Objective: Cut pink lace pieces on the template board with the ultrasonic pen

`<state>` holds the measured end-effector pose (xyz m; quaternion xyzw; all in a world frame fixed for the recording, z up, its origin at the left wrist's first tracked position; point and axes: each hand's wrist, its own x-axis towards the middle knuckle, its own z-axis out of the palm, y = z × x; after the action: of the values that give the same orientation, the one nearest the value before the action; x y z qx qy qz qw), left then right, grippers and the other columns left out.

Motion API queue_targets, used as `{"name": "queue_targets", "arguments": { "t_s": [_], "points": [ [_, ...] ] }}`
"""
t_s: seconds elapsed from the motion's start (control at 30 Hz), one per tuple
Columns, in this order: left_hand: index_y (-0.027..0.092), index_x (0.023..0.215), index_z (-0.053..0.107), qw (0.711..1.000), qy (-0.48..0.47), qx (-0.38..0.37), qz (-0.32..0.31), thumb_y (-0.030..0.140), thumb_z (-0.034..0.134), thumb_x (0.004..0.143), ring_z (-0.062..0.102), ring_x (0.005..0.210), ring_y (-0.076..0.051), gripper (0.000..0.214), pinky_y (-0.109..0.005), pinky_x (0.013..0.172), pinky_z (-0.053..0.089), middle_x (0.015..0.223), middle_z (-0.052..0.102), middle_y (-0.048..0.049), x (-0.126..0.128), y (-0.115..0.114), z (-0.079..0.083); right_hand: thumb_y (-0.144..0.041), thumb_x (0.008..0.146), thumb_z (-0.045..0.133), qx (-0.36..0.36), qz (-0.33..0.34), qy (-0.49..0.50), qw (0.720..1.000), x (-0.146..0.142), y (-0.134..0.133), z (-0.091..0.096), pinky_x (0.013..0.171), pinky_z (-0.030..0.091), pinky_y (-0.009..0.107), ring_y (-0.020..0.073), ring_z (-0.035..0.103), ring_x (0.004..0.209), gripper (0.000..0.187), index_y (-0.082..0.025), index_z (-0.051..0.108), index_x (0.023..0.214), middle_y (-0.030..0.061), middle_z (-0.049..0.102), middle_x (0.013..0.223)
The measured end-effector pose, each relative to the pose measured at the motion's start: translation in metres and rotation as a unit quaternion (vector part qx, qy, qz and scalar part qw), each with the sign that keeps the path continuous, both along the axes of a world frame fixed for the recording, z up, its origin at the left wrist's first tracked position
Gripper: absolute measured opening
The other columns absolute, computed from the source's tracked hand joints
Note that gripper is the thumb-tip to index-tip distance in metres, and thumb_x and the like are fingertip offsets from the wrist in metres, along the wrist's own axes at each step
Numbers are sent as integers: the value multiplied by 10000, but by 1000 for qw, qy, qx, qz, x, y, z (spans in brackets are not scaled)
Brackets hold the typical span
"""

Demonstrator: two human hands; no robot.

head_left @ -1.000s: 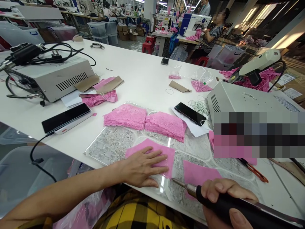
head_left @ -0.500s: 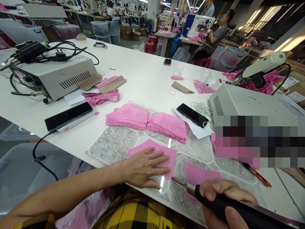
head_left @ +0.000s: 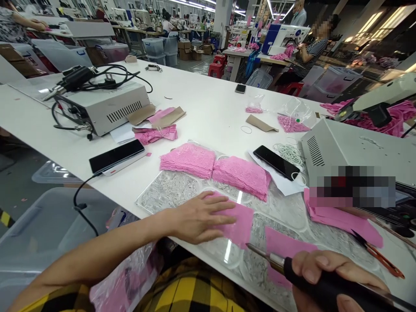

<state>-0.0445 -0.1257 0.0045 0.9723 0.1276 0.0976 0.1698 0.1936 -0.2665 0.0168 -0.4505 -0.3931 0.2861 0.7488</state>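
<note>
My left hand [head_left: 198, 221] lies palm down with fingers stretched out over a flat pink fabric piece [head_left: 242, 221], covering its left part. In my right hand [head_left: 341, 268] is a black-handled tool [head_left: 318, 284] with a pointed metal tip, its fingers wrapped round the handle. The tip is at the lower right corner of that piece; whether it touches cannot be told. A second pink fabric piece [head_left: 287, 242] lies to the right, partly behind the tool and hand. Both pieces rest on a marbled, glossy board [head_left: 172, 190]. Two stacks of pink lace [head_left: 188, 159] stand behind.
A black phone [head_left: 276, 162] lies on paper, and another phone [head_left: 117, 156] is at the left. Orange-handled snips [head_left: 385, 260] lie right, beside stacked pink fabric [head_left: 344, 221]. Grey metal boxes [head_left: 364, 151] flank the board. Beyond, a person [head_left: 312, 54] sits at a sewing machine.
The view has swung left, so the table's things sit further right. My left hand has slid left on the fabric piece, uncovering more of its right side. The tool's tip stays near the same corner.
</note>
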Motion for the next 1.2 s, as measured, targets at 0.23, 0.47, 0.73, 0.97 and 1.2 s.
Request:
{"name": "queue_targets", "arguments": {
  "t_s": [0.23,0.47,0.73,0.97,1.2],
  "points": [
    [218,1338,574,998,28,-41,46,203,359,978,346,1448,-252,419,-457,1174,270,1486,493,-74,-60,22,3,-352,781,689,-9,52,15,999,-24,18,-5,502,507,322,128,487,585,171,-229,583,835,7,523,770],
    [244,1367,565,997,71,-36,7,174,460,887,269,1482,-271,496,-505,1214,157,1542,415,-41,-63,32,-5,-358,778,713,-11,75,-14,997,-61,40,10,519,525,341,136,526,585,178,-232,600,833,8,550,780],
    [207,1400,532,998,37,-51,-9,170,428,871,229,1495,-277,540,-520,1212,161,1558,384,-56,-69,41,-11,-286,805,668,32,119,2,992,-80,59,8,504,512,303,117,525,570,129,-229,601,899,5,549,827],
    [232,1298,609,999,9,-49,19,79,414,885,295,1473,-242,482,-476,1223,166,1500,479,-29,-87,43,-16,-280,828,661,44,130,-17,990,-102,76,12,547,535,305,107,544,602,137,-221,583,923,2,551,844],
    [255,1280,637,1000,20,-7,20,37,439,875,326,1459,-250,500,-487,1211,208,1483,499,-7,-85,40,-20,-268,839,639,24,140,-23,990,-116,82,7,593,543,330,116,548,639,128,-229,559,931,0,536,856]
  ]
}}
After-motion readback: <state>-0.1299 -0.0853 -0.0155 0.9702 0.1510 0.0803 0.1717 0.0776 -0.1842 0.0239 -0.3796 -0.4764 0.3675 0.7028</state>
